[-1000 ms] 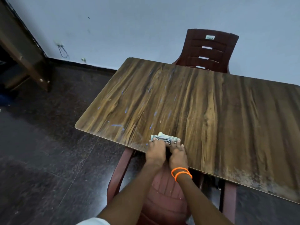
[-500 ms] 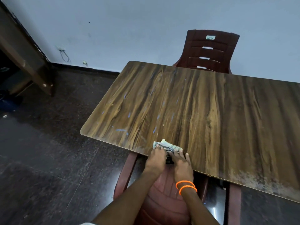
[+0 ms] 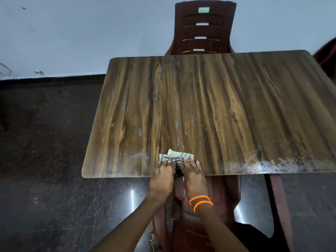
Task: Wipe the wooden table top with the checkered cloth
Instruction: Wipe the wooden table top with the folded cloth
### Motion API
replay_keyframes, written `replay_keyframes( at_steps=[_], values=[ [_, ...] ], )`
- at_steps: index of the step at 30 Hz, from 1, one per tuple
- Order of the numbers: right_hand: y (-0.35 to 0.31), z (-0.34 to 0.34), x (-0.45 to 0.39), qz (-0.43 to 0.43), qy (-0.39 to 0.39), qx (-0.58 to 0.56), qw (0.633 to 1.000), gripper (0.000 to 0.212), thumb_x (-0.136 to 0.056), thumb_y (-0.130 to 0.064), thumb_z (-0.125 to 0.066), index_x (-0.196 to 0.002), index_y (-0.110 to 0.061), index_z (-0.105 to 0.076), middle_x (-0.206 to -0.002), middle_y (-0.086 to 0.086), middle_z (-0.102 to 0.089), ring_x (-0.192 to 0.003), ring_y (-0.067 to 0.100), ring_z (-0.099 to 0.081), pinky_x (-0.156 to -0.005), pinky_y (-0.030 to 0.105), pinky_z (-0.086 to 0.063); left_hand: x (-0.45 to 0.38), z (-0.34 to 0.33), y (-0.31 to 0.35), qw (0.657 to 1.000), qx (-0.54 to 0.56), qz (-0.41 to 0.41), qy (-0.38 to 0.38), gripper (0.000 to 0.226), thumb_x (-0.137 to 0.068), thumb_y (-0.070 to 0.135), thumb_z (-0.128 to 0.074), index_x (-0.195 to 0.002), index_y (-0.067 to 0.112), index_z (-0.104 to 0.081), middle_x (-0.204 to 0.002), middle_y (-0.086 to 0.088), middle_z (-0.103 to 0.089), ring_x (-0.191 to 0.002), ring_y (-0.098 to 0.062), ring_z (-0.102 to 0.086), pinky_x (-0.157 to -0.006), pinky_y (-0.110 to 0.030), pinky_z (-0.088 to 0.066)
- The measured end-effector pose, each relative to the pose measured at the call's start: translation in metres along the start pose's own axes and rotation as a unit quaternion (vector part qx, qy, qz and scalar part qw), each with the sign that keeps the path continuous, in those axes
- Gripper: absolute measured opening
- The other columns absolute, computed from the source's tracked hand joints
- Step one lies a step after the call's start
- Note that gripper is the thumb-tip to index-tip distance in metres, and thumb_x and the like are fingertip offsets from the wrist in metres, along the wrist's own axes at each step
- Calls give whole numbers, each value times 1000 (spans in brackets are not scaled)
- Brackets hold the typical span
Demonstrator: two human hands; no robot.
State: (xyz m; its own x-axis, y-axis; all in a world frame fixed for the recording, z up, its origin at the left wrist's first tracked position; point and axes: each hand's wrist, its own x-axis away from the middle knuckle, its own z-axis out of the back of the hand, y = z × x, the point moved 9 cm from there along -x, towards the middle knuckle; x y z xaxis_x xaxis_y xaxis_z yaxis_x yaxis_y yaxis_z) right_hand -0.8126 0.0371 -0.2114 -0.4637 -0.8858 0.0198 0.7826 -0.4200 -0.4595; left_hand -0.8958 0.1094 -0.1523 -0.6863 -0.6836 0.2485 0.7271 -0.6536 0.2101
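The wooden table top fills the middle of the view, streaked with blue marks on its left half and a whitish worn patch along its near right edge. A folded checkered cloth lies at the near edge, partly hanging over it. My left hand and my right hand press side by side on the cloth, fingers laid over its near part. Orange bangles circle my right wrist.
A dark red plastic chair stands behind the table against the pale wall. Another dark red chair sits under the near edge below my hands. Dark polished floor lies to the left. A dark red object shows at the right edge.
The view has swung right and squared up with the table. Both hands stay pressed together on the cloth at the near edge, having slid slightly rightward along it.
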Motion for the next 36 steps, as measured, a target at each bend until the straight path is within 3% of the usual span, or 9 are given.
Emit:
replay_keyframes(
  at_steps=[4,7,10,13,16,22,27,33,36],
  values=[
    [3,7,28,-1,25,-14,1000,50,-78,-14,-44,-124,-23,-62,-137,-2,-56,-138,25,-39,-115,45,-23,18,-16,11,995,-57,-80,-18,44,-87,16,-59,-131,21,-56,-132,-1,-57,-132,-22,-46,-100,-31,-44],
    [38,21,26,-40,49,-12,998,49,-78,-9,-47,-122,-21,-65,-135,0,-58,-137,25,-40,-115,47,-22,5,-28,38,991,-64,-108,-48,44,-51,30,-88,-92,22,-76,-90,4,-72,-98,-16,-68,-76,-23,-55],
    [72,37,4,-85,65,19,994,51,-72,-3,-56,-120,-18,-66,-131,4,-61,-133,28,-45,-114,45,-20,-24,-16,71,990,-34,-130,-46,32,-53,37,-87,-78,21,-76,-80,6,-71,-85,-12,-68,-66,-19,-54],
    [84,40,-28,-130,60,37,989,55,-68,-6,-46,-118,-18,-66,-127,8,-64,-131,30,-47,-113,44,-24,-55,3,72,995,-43,-90,-1,18,-75,26,-71,-90,17,-76,-97,-1,-71,-98,-18,-64,-77,-25,-54],
    [63,32,-56,-114,52,44,991,54,-72,-11,-36,-116,-17,-67,-125,8,-64,-128,34,-49,-111,47,-29,-77,5,51,998,-30,-58,-4,30,-98,15,-40,-118,10,-62,-127,-14,-56,-121,-30,-51,-94,-39,-47],
    [-8,-2,-46,-23,0,35,999,53,-77,-15,-35,-121,-19,-64,-131,3,-59,-133,35,-43,-113,42,-19,-45,0,-27,1000,-18,15,-22,34,-100,20,-32,-126,20,-53,-130,-7,-53,-113,-27,-54,-90,-36,-43],
    [-10,-2,6,-20,-8,28,999,44,-74,-14,-61,-116,-25,-65,-127,-4,-62,-132,24,-45,-117,40,-14,-2,-14,0,992,-74,-103,-25,45,-99,14,-33,-143,20,-37,-147,-3,-37,-141,-22,-30,-106,-32,-36],
    [60,38,-12,-116,81,9,990,47,-75,-17,-40,-111,-17,-70,-121,5,-67,-125,31,-54,-112,43,-20,-53,-24,57,985,-64,-157,-42,35,-78,16,-63,-112,17,-70,-115,-3,-69,-120,-22,-59,-95,-28,-49],
    [96,46,-49,-174,70,27,982,47,-72,-11,-46,-113,-16,-70,-122,6,-67,-127,31,-52,-112,42,-19,-93,-4,84,982,-57,-179,-31,26,-72,21,-73,-98,19,-75,-103,0,-73,-107,-17,-66,-84,-24,-53]
  ],
)
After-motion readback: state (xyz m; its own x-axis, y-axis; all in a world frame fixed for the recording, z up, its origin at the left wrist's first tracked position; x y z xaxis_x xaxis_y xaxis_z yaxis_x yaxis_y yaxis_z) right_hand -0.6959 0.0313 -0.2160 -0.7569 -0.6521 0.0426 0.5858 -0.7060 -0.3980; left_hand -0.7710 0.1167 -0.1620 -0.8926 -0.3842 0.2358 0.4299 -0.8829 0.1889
